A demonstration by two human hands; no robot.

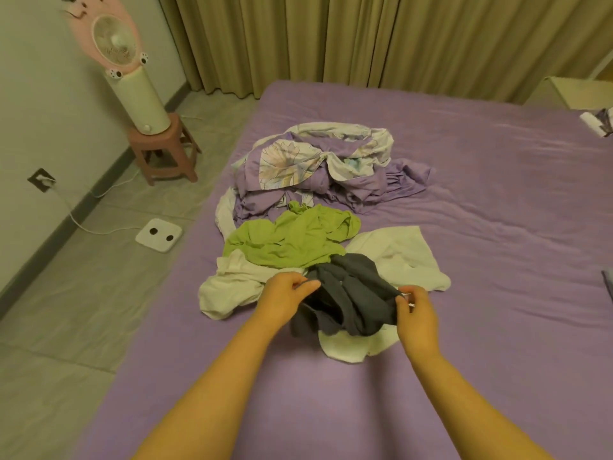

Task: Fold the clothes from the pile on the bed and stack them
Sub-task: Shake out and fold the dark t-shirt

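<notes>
At nine o'clock from the pile, off the bed (464, 194), stands a pale fan (114, 39) on a pink plastic stool (166, 151), with a flat white scale (159, 234) on the tiled floor nearer you; none of it matters to your move.

On the purple sheet, going left to right, you meet first a white garment (229, 290), limp and crumpled, then a green garment (292, 240), thin and wrinkled, lying across it towards twelve o'clock. Beyond that, further towards twelve, sits a heap of lilac and floral bedding (318, 164).

Your left hand (285, 293) pinches the left edge of the grey garment (351, 300) between thumb and fingers. The grey piece is soft, dark, knit-looking cloth, bunched in folds, and it lies on top of white cloth that peeks out at its near side. Its long axis runs from nine to three o'clock, straight between your two hands, so each hand already sits at its own end and neither has to reach.

Your right hand (414, 307) pinches the right edge of the same grey garment, fingers curled on the cloth. Another white piece (404, 257) spreads at one o'clock from it, flatter than the rest.

You seem to be at the very start: nothing folded shows yet. I judge the next move is to lift and spread the grey piece taut along that axis; the loose cloth beneath may drag with it.
</notes>
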